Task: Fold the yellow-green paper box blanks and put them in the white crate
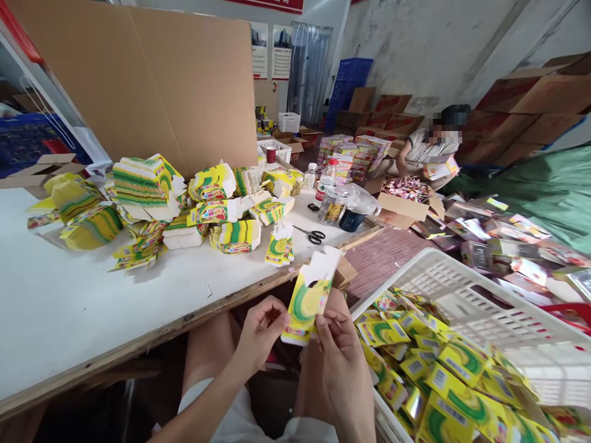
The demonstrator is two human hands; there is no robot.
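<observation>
A yellow and green printed carton (302, 301) with white flaps at its upper end is held over my lap, tilted to the right. My left hand (264, 326) pinches its lower left edge between thumb and fingers. At the lower right edge, my right hand (339, 335) grips it with the thumb in front. Bundles of flat, unfolded cartons (148, 187) of the same print lie heaped on the white table (138, 314). A small stack of cartons (279, 244) sits nearest my hands. To my right, a white plastic basket (418, 271) holds many folded yellow cartons (462, 363).
Black-handled scissors (316, 236) lie near the table's right edge. Behind them stand a red-capped bottle (330, 172), a clear jar (333, 206) and a dark mug (352, 218). A large cardboard sheet (184, 92) rises at the back. Another person (429, 147) sits beside an open box (401, 206).
</observation>
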